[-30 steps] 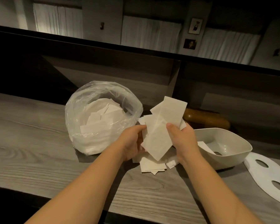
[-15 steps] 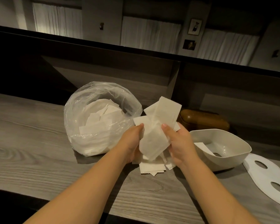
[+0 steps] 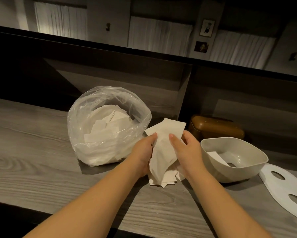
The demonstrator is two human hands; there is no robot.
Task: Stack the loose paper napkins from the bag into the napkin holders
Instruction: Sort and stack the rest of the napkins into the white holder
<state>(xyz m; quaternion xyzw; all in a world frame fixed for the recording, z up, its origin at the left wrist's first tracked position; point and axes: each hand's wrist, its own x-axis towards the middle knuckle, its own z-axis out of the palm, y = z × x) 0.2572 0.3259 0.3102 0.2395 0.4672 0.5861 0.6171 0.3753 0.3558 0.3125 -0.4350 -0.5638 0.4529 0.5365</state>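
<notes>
A bundle of white paper napkins [image 3: 163, 148] is held between both hands just above the grey wooden counter. My left hand [image 3: 142, 152] grips its left edge with the thumb on top. My right hand [image 3: 187, 150] grips the right side, thumb pressed on the front sheet. More napkins [image 3: 163, 179] lie fanned on the counter under the bundle. A clear plastic bag [image 3: 108, 127] with loose napkins inside stands open to the left. The beige open napkin holder [image 3: 233, 158] sits at the right with one napkin inside.
A brown closed holder [image 3: 216, 129] stands behind the beige one. A white lid with oval holes [image 3: 286, 191] lies flat at the far right. The counter [image 3: 32, 152] ends in a dark front edge; a dark partition rises behind.
Both hands have lowered the napkin bundle toward the counter and drawn its sheets closer together. The top sheet stands less tall than before.
</notes>
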